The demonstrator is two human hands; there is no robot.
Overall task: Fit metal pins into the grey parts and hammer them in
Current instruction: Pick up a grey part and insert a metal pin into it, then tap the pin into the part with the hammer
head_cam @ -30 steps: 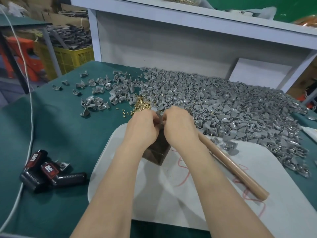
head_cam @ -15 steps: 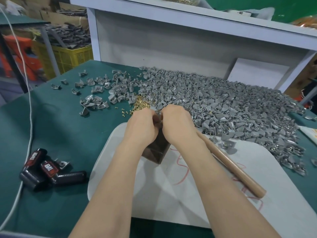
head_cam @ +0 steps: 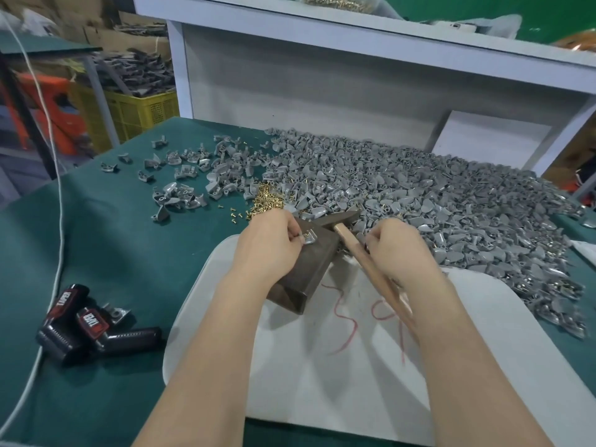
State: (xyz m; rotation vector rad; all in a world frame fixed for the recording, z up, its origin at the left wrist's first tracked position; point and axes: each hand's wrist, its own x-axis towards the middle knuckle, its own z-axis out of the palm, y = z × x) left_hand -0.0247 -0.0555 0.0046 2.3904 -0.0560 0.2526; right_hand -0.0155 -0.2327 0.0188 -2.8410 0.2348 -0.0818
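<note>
With the fingers of my left hand (head_cam: 271, 250) pinching the pinned grey part (head_cam: 310, 239) on the dark block (head_cam: 309, 272) and my right hand (head_cam: 400, 250) clamped round the hammer (head_cam: 347, 235) just right of it, I judge hammering comes next: a square blow, clear of my fingertips.

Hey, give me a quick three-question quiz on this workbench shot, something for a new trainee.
1. True or false: the right hand has its grip on the hammer by the wooden handle.
2. The left hand pinches a grey part that sits A) on top of, B) underneath, or C) well away from the dark metal block?
3. Fill in: the block stands on a ___ board.

Key: 1 true; 2 A; 3 white.
</note>
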